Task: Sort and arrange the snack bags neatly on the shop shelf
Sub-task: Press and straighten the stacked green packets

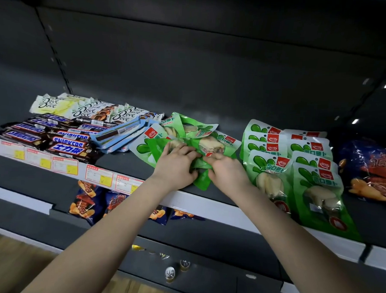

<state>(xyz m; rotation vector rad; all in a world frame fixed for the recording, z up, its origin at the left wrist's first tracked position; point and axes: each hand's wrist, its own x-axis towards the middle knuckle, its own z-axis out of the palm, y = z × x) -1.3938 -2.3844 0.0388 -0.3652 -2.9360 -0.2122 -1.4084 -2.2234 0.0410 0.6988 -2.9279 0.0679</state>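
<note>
On the shop shelf [207, 205], both our left grip [175, 165] and right grip [227, 173] clutch a loose heap of green snack bags [197, 133] lying mid-shelf, fingers curled into the crumpled packets. Just right of the heap, the sorted green bags [273, 163] lie in two overlapping rows. Snickers bars [62, 138] and Dove bars [83, 111] lie to the left.
</note>
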